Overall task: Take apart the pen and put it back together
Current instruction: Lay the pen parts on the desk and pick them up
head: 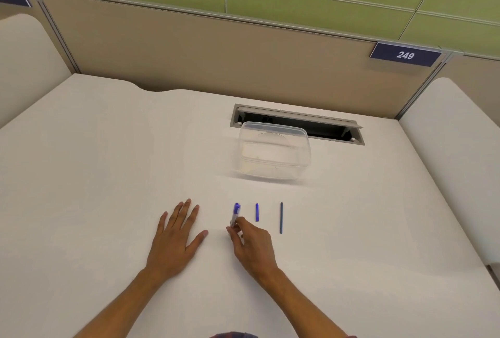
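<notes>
The right hand [250, 243] pinches the near end of the pen barrel [235, 214] between thumb and fingers [234, 226], its fingers curled round that clear end. The barrel points away from the person, its blue far end ahead of the fingertips; whether it touches the white desk [108, 161] or is held just above it cannot be told. The left hand [176, 237] lies flat on the desk to the left of the barrel, palm down, fingers straight and spread, holding nothing and apart from every pen part.

Just to the right of the barrel lies 1 short blue piece [257, 212], and further right 1 thin dark refill [281, 217], both parallel to the barrel and untouched by either hand. That makes 3 pen parts in a row (barrel, short piece, refill).

Behind them, well apart from the hands, stands 1 clear plastic container [273, 153] with its lid on; nothing can be made out inside it. Beyond it, 1 cable slot [332, 129] is set into the desk, its flap open. On the partition at the back right hangs 1 dark sign [405, 55] reading 249.
</notes>
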Demonstrator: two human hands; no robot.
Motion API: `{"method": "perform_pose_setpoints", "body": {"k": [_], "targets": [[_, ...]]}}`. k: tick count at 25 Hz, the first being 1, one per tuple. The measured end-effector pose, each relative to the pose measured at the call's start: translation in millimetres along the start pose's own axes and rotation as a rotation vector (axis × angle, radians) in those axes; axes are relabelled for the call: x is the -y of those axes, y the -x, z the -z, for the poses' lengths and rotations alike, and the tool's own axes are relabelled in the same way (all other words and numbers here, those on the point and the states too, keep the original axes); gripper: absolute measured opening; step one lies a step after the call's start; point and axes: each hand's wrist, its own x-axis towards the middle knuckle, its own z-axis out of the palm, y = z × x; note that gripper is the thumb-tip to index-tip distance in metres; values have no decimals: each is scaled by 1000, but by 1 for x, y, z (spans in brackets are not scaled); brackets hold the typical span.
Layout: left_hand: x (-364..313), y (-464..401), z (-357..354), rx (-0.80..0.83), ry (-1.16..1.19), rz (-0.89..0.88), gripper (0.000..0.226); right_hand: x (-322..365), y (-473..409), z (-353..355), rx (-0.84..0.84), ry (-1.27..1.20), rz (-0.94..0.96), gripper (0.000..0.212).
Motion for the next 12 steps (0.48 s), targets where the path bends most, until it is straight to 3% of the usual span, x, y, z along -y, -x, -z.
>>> {"method": "perform_pose_setpoints", "body": {"k": [9,12], "targets": [[-3,1,2,-5,-8,0,84,-1,-3,-2,43,24,13,25],[-2,1,2,-1,-18,1,84,1,-6,8,-51,-6,1,25]]}}
